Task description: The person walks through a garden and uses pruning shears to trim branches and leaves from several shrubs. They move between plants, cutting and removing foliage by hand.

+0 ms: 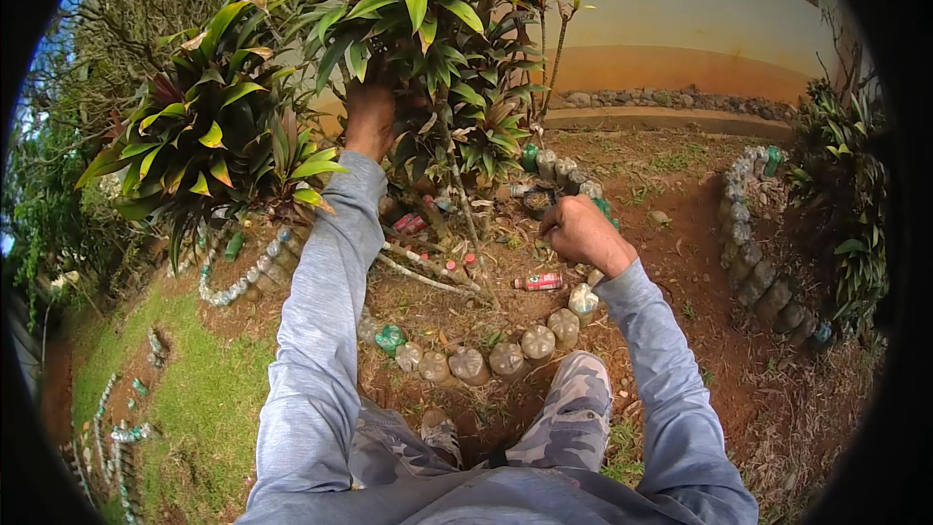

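Reaching up into a leafy ti plant (430,22), my left hand (370,120) has its fingers hidden among the dark green and reddish leaves. What those fingers touch cannot be seen. My right hand (587,233) is curled into a loose fist over the planting bed, with no object showing in it. Below it lies a red-labelled bottle or can (539,281) on the dry soil. Thin bare stems (461,197) rise between the two hands. Upended plastic bottles (470,366) edge the bed in front of my legs.
A pale branch (426,273) lies low across the bed near more red litter (410,224). Another bottle border (754,270) curves at the right beside a leafy shrub (856,233). Grass (197,364) slopes at the left. Behind stands a painted wall (678,29).
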{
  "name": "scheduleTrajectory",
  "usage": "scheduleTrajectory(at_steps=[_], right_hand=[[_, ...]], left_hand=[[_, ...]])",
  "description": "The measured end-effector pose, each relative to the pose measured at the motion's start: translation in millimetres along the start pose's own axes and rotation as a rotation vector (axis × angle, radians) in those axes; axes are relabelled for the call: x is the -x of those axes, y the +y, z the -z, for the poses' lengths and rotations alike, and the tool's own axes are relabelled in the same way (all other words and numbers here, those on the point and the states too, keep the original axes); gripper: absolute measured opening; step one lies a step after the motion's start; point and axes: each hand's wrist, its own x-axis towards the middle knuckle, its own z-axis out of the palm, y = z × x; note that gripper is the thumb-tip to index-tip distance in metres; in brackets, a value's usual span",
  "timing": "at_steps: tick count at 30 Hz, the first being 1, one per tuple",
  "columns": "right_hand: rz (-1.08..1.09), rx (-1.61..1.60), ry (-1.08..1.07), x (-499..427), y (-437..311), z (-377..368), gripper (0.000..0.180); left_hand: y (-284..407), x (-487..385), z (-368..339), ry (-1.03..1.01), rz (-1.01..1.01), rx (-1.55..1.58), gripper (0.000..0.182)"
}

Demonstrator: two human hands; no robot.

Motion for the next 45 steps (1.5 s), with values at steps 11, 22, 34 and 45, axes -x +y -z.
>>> scheduleTrajectory(at_steps=[11,22,34,45], right_hand=[[0.313,0.05,0.763,-10,-102,64,0.026],[0.49,0.107,0.618,-84,-83,51,0.016],[0.1,-1.255,0.323,-102,-64,82,0.025],[0.547,-0.651,0.627,-145,-75,86,0.019]], left_hand=[[-12,23,-47,-0.129,-0.229,0.106,0.024],[-16,16,-32,-0.068,-0.171,0.077,0.02],[-11,10,-18,-0.107,-0.124,0.114,0.025],[-50,59,-4,-0.251,-0.571,-1.087,0.015]])
